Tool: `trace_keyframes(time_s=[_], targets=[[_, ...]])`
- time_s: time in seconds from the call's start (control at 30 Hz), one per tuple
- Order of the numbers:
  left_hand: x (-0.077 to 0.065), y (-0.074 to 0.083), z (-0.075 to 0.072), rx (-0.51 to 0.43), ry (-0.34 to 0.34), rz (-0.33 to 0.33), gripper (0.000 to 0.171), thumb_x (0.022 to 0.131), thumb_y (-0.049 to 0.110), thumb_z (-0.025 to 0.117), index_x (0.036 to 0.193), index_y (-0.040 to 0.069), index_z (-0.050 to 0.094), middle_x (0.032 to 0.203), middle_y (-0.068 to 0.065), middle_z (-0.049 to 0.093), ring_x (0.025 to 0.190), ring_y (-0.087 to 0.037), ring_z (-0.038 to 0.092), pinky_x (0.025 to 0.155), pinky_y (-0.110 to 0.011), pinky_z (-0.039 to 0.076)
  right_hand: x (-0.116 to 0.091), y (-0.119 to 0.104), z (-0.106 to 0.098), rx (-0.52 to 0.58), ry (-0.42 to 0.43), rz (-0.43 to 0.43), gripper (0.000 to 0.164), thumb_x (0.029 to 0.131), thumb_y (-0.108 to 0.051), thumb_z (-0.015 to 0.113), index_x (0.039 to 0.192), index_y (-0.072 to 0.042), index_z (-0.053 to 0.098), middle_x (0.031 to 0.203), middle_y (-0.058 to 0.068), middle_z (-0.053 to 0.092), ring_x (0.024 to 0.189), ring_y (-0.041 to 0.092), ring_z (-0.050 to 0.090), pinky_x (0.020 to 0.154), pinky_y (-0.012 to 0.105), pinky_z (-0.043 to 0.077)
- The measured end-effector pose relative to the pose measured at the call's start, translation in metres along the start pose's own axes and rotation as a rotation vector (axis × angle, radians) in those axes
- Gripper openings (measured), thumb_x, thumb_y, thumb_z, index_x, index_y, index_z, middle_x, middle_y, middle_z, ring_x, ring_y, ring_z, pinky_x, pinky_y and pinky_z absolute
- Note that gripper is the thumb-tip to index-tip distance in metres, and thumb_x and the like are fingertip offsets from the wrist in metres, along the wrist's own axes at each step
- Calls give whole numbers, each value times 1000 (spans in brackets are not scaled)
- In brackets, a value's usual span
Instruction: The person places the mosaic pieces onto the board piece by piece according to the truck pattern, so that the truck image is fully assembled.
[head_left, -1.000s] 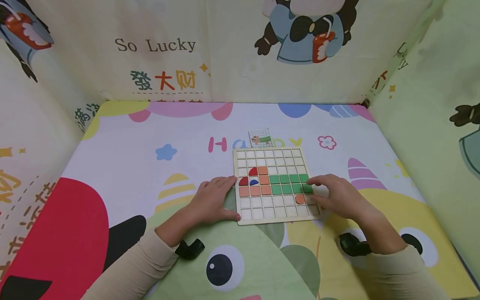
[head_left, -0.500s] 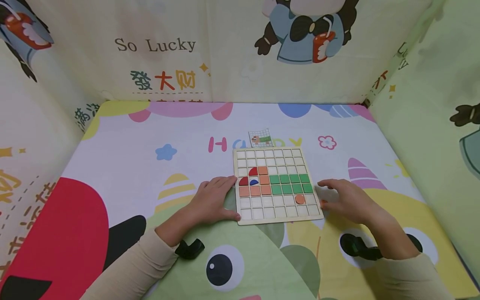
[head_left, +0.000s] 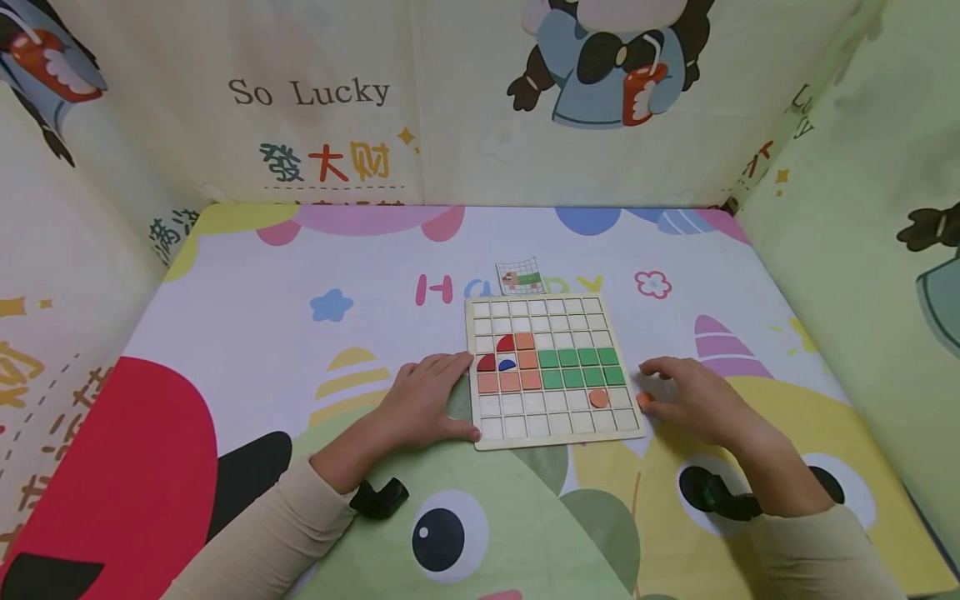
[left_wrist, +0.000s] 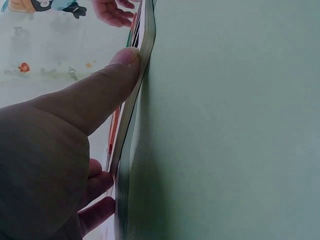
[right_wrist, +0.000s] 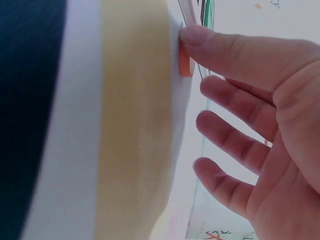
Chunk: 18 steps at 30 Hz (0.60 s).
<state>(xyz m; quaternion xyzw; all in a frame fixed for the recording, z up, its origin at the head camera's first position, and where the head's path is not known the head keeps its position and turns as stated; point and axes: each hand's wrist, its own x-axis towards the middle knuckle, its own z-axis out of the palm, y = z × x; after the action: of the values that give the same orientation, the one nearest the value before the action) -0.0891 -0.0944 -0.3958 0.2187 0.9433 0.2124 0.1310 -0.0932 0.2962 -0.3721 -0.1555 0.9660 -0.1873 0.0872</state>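
Observation:
A wooden grid board [head_left: 557, 425] lies on the table, with green squares [head_left: 573, 377], orange squares [head_left: 509, 382], red quarter-round pieces [head_left: 506, 342], a blue half-round piece [head_left: 507, 365] and an orange disc [head_left: 598, 398] in its cells. Along the board's left edge rests my left hand [head_left: 423, 404], fingertips at the side and thumb at the near corner. Just off the right edge is my right hand [head_left: 697, 402]. Its thumb touches a second orange disc [right_wrist: 184, 62], which lies flat on the table; the other fingers are spread and loosely bent.
A small card [head_left: 521, 276] with a printed grid picture lies behind the board. Printed cloth covers the table [head_left: 247, 292], and patterned cloth walls [head_left: 465, 100] stand at the back and both sides.
My right hand has moved right, off the board's green squares and onto the table beside it. A second orange disc now shows at its thumb. My left hand stays put.

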Motion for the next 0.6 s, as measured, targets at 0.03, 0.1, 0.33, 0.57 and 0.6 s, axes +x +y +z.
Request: trace_keyframes(time_s=[0.03,0.1,0.33,0.57,0.6], targets=[[0,0,0,-1,1,0,107,72,58,82,156,12,34,155,-6,42,141,-27,35,105,-54,30,0,0,0,0,2,7,48,84,-20,81,122,4,63,113,20,65,102,39,58,89,57,47],[0,-1,1,-1,3,2,107,72,58,82,156,12,35,154,-6,42,141,-27,35,105,-54,31,1,0,0,0,5,24,49,84,-21,80,123,4,62,113,21,64,103,40,57,89,58,47],[0,-2,1,-1,6,9,107,73,58,82,156,12,34,154,-6,42,140,-27,35,105,-54,31,5,-3,0,-16,0,49,45,86,-24,80,119,3,65,109,20,65,100,40,58,87,57,47],[1,-2,2,1,5,13,107,73,59,82,156,11,34,154,-6,42,140,-27,36,105,-54,31,9,-6,0,-40,-9,39,27,87,-18,78,107,-2,70,96,9,67,93,34,60,85,54,48],[1,-2,2,0,4,12,107,73,59,82,156,11,34,154,-6,42,140,-27,36,105,-54,31,10,-7,0,-40,-12,36,25,87,-17,78,106,-3,70,95,8,67,92,34,59,85,54,48]])
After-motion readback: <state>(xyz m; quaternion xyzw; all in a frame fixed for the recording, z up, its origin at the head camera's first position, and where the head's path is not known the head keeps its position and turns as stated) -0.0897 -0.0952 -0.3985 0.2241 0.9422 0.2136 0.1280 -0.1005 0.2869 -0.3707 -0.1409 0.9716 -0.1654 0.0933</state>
